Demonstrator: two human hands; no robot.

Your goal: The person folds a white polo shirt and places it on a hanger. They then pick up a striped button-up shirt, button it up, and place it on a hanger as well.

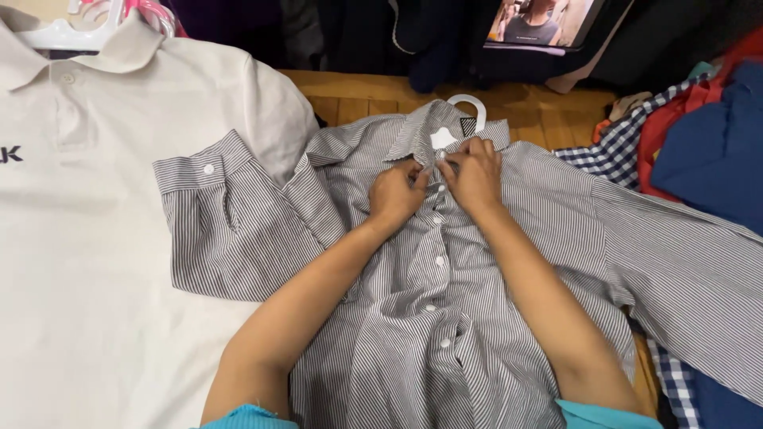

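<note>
Biggest thing in view is the white polo shirt [95,262], spread flat to the left of the striped shirt, still on its own white hanger [60,33]. Then the grey-and-white striped button-up shirt [445,318] itself, laid front-up on the wooden floor [358,95], one cuffed sleeve [208,210] folded across onto the polo. To the striped shirt's right sits a heap of clothes [699,135], blue, red and a checked piece. Behind its collar, a tablet screen [540,22] leans against dark garments. A white hanger hook [469,103] pokes out of the collar.

Now the hands: left hand [395,195] and right hand [474,176] close together, fingers pinched on the placket just below the collar, working at a top button. Below the hands, the lower white buttons [439,260] look done up already, so by my reckoning only the top fastening is left.
</note>
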